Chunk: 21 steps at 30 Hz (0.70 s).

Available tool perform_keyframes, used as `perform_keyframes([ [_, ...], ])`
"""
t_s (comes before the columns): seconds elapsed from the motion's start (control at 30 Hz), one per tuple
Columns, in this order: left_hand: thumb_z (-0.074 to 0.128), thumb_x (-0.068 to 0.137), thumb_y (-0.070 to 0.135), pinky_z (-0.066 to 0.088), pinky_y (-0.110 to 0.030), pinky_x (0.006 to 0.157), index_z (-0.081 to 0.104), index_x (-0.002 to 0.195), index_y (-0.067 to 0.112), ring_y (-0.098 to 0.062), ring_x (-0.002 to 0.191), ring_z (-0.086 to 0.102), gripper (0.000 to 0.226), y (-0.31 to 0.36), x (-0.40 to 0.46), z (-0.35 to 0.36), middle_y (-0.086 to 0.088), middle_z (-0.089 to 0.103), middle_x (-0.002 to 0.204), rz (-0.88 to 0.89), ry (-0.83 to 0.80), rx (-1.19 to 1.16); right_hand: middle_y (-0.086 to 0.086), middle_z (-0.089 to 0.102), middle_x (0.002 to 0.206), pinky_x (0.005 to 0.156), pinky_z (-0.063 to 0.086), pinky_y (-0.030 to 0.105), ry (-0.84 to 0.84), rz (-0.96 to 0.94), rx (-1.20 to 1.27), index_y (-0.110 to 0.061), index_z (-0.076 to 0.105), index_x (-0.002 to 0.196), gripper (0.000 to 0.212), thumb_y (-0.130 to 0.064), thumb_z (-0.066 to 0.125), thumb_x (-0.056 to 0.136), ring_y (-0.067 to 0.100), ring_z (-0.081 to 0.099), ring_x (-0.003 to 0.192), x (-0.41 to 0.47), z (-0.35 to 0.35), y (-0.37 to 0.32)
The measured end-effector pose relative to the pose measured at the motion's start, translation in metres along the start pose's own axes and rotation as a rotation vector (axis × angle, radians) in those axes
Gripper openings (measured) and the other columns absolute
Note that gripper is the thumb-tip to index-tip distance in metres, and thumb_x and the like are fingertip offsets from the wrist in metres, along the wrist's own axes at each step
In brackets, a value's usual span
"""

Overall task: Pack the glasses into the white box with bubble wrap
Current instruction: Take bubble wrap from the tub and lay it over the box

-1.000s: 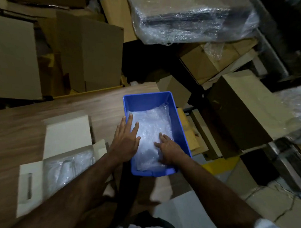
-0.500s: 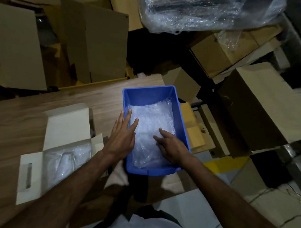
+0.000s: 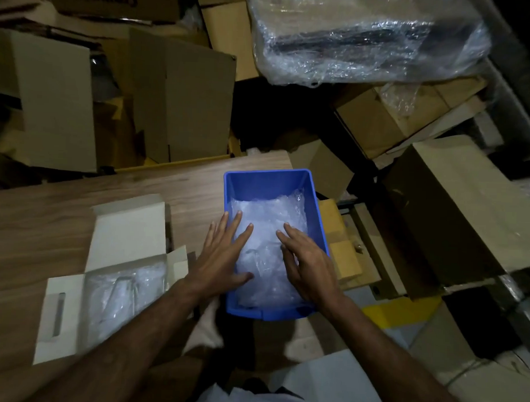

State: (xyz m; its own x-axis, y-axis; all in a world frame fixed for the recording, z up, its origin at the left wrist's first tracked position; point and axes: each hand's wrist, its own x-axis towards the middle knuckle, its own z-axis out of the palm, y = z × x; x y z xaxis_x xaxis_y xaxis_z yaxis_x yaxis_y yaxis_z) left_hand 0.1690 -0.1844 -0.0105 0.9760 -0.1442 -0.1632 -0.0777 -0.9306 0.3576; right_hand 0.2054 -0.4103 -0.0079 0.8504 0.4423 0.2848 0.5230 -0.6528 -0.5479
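A blue plastic bin (image 3: 267,180) sits at the right end of the wooden table (image 3: 47,217), filled with bubble wrap (image 3: 266,213). My left hand (image 3: 222,256) lies over the bin's left wall, fingers spread, thumb on the wrap. My right hand (image 3: 309,262) rests flat on the wrap near the bin's right wall, fingers apart. Neither hand grips anything. At the left lies the open white box (image 3: 127,229), flaps out, lined with bubble wrap (image 3: 116,298) over what looks like a clear glass, hard to make out.
Brown cardboard boxes (image 3: 183,95) stand stacked behind the table. A large plastic-wrapped bundle (image 3: 368,36) sits at the back right. More cartons (image 3: 455,207) and wooden pieces (image 3: 340,251) crowd the floor right of the table edge.
Both hands have slid a little further up over the bubble wrap in the bin, fingers more spread. The view has shifted slightly; the bin and white box stay put.
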Motion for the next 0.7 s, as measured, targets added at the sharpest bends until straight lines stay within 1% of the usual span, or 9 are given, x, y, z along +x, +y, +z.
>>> perform_keyframes([
  [0.07,0.067,0.090,0.047,-0.006,-0.055,0.125,0.014,0.162,0.027,-0.027,0.153,-0.022,0.092,0.006,0.004,0.002,-0.003,-0.013,0.169,0.001,0.032,-0.019,0.008,0.063,0.140,0.104,0.048,0.029,0.031,-0.042,0.014,-0.013,0.066,0.132,0.035,-0.018,0.058,0.099,0.020,0.060,0.128,0.000,-0.003,-0.008],
  [0.13,0.059,0.095,0.027,0.008,-0.058,0.125,0.032,0.158,0.028,-0.028,0.156,-0.008,0.068,0.015,0.010,-0.003,-0.004,0.007,0.170,0.010,0.120,-0.077,0.007,0.066,0.136,0.100,0.053,0.031,0.079,-0.085,-0.006,-0.013,0.066,0.132,0.033,-0.016,0.059,0.099,0.019,0.064,0.123,0.001,-0.009,-0.015],
  [0.23,0.042,0.098,0.021,0.016,-0.042,0.127,0.047,0.149,0.029,-0.021,0.156,0.015,0.052,0.020,0.001,-0.030,0.003,0.031,0.164,0.022,0.305,-0.318,0.002,0.070,0.125,0.080,0.056,0.029,0.147,-0.163,-0.045,-0.014,0.068,0.127,0.028,-0.017,0.060,0.100,0.018,0.069,0.106,0.004,-0.025,-0.027],
  [0.3,0.048,0.103,0.022,0.017,-0.024,0.125,0.048,0.149,0.031,-0.011,0.155,0.020,0.047,0.014,-0.017,-0.053,0.010,0.035,0.161,0.095,0.389,-0.428,0.001,0.070,0.115,0.065,0.054,0.030,0.159,-0.250,-0.041,-0.014,0.069,0.125,0.027,-0.024,0.063,0.100,0.020,0.069,0.087,0.006,-0.032,-0.035],
  [0.37,0.057,0.101,0.007,0.021,-0.023,0.124,0.048,0.149,0.029,-0.008,0.152,0.026,0.054,0.004,-0.036,-0.076,0.014,0.037,0.160,0.178,0.447,-0.434,0.001,0.068,0.113,0.059,0.055,0.032,0.113,-0.304,-0.013,-0.017,0.065,0.130,0.037,-0.037,0.065,0.099,0.019,0.068,0.079,0.010,-0.033,-0.050],
  [0.43,0.057,0.092,-0.016,0.028,-0.031,0.123,0.050,0.148,0.025,-0.011,0.150,0.032,0.070,-0.003,-0.054,-0.095,0.011,0.041,0.158,0.214,0.498,-0.419,0.002,0.063,0.123,0.063,0.053,0.027,0.024,-0.300,-0.007,-0.018,0.057,0.141,0.060,-0.051,0.069,0.092,0.013,0.063,0.080,0.014,-0.029,-0.066],
  [0.53,0.056,0.088,-0.024,0.033,-0.042,0.121,0.053,0.146,0.019,-0.016,0.149,0.037,0.072,-0.009,-0.082,-0.120,0.006,0.045,0.157,0.227,0.537,-0.421,0.009,0.047,0.146,0.087,0.052,0.030,-0.060,-0.278,-0.050,-0.013,0.039,0.154,0.089,-0.056,0.073,0.084,0.018,0.058,0.111,0.020,-0.014,-0.088],
  [0.6,0.055,0.094,-0.011,0.034,-0.043,0.121,0.053,0.146,0.016,-0.018,0.148,0.038,0.059,-0.014,-0.101,-0.130,0.002,0.045,0.157,0.238,0.549,-0.434,0.013,0.039,0.154,0.094,0.051,0.040,-0.052,-0.269,-0.041,-0.017,0.040,0.154,0.086,-0.044,0.075,0.082,0.025,0.054,0.121,0.025,-0.003,-0.103],
  [0.7,0.061,0.091,-0.014,0.034,-0.044,0.120,0.053,0.145,0.014,-0.020,0.149,0.038,0.061,-0.030,-0.127,-0.138,0.001,0.044,0.158,0.203,0.566,-0.416,0.006,0.032,0.161,0.105,0.040,0.034,-0.066,-0.245,0.085,-0.029,0.052,0.145,0.075,-0.024,0.074,0.074,0.023,0.045,0.135,0.032,0.005,-0.128],
])
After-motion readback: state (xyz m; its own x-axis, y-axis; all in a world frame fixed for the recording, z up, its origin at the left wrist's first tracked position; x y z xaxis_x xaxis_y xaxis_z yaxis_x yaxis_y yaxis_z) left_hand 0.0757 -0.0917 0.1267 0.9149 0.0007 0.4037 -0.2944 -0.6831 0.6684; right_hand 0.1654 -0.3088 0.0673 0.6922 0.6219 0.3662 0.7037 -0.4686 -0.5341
